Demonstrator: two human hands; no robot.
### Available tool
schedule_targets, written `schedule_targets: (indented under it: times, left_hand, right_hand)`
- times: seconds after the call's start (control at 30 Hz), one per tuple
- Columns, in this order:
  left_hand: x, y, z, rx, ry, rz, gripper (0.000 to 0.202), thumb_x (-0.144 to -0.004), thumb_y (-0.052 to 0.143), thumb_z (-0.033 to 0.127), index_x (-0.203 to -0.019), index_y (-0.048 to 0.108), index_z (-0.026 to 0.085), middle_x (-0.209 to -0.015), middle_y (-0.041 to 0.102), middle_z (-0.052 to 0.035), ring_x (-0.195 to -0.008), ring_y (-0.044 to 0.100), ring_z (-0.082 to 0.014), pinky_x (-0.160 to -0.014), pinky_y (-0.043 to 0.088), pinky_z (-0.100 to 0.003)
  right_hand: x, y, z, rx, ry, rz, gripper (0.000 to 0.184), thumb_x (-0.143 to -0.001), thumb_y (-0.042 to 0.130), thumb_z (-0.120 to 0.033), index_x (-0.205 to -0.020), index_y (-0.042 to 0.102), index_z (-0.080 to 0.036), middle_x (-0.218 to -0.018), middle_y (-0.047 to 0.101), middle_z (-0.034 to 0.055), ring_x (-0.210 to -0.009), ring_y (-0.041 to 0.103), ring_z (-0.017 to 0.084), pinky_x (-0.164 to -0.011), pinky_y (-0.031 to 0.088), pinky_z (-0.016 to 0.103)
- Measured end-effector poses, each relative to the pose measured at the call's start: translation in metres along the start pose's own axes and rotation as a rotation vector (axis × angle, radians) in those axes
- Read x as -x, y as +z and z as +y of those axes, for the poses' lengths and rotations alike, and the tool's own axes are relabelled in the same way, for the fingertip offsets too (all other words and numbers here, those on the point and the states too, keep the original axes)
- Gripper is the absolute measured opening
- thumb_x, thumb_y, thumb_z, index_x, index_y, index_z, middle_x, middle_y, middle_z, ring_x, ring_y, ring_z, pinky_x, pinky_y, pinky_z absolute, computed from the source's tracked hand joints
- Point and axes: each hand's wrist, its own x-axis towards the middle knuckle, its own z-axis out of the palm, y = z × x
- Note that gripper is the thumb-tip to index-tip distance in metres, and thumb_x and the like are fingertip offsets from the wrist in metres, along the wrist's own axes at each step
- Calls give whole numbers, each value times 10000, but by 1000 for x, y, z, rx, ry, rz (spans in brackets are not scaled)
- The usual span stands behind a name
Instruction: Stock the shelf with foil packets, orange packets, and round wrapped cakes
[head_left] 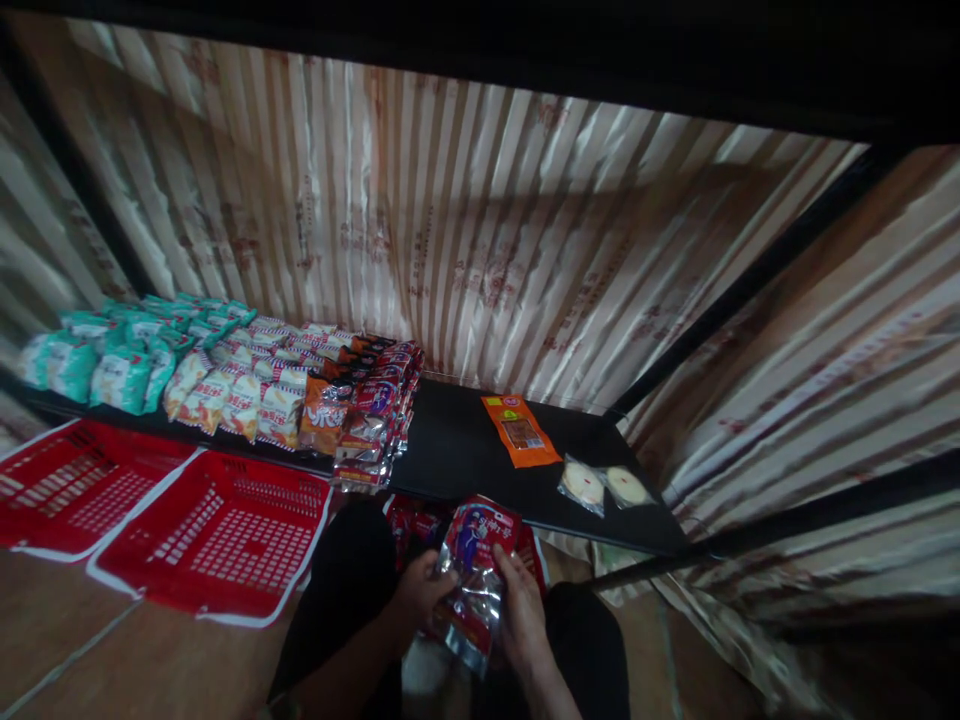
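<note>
Two red baskets (217, 535) lie on the floor, and one black shelf (457, 440) carries one orange packet (520, 431) and two round pale discs (604, 486) in clear wrap. The snack packs on it form three main colour groups, green packs (120, 370), white-and-orange packs (240, 395) and red packs (379, 410), each too many to count. Two hands, left hand (424, 592) and right hand (523, 612), share one red-and-silver packet (478, 560).

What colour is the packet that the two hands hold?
The packet is red and silver, clearest in head view.
</note>
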Motion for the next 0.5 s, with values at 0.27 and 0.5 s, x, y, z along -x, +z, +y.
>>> schedule_targets:
  times: [0.27,0.5]
  left_hand:
    - [-6,11,14,-175,76,32,501,-518,728,573,-743,566,156,-670,621,-10,-663,571,-155,-657,436,-272]
    - [-13,20,38,-332,127,94,397,-639,651,552,-718,552,176,-702,613,-5,-701,566,-155,-672,424,-258]
  right_hand:
    - [8,0,5,92,-46,-28,488,-499,805,-476,-844,629,-178,-661,697,22,-639,663,235,-565,514,307]
    - [9,11,-5,163,-136,21,516,-529,788,-480,-947,634,-221,-703,704,-1,-631,658,220,-560,510,300]
